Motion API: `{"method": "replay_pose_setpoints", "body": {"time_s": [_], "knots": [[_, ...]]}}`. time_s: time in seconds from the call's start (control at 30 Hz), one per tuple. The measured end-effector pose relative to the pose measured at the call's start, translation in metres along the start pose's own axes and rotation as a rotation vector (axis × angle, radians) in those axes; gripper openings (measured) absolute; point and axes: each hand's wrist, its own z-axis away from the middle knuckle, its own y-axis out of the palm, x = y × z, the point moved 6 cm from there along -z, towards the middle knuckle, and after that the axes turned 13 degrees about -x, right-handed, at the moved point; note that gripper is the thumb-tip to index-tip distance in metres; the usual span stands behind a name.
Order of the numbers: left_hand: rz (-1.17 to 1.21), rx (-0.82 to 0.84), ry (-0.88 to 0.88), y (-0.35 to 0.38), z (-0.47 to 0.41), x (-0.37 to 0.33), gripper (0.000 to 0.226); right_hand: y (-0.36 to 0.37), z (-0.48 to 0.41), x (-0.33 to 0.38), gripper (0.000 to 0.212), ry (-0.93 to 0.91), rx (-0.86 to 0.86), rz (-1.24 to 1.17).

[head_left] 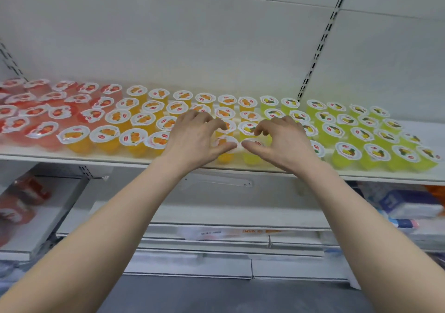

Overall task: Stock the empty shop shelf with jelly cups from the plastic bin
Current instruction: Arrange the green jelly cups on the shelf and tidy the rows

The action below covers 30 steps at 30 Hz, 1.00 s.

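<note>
Dozens of jelly cups (106, 134) fill the shelf (72, 156): red at 9 o'clock, orange mid, yellow-green at 3. Front row: left hand (192, 136) fingers curled round an orange cup (225, 158), right hand (286, 141) round a yellow cup (251, 158). Judged nearly done; bin unseen.

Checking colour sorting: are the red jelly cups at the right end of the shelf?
No, the red cups sit at the left end; green cups fill the right.

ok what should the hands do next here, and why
Probably release both cups and draw back: the left hand holds an orange cup and the right hand a yellow cup, both apparently standing in the front row of the shelf, side by side where the orange and yellow groups meet.
</note>
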Motion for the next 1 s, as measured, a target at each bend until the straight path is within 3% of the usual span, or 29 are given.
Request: {"method": "replay_pose_setpoints", "body": {"time_s": [0.2,0.73,1.0], "knots": [[0.023,0.091,-0.036,0.007,-0.039,0.023,0.040,0.000,-0.035,-0.009,0.030,0.091,-0.120,-0.001],[-0.009,0.230,-0.072,0.079,-0.126,0.045,0.046,0.056,-0.125,-0.035,0.031,0.098,0.060,0.047],[0.038,0.236,-0.121,0.094,-0.134,0.042,0.034,0.073,-0.136,-0.042,0.028,0.069,0.086,0.047]]}}
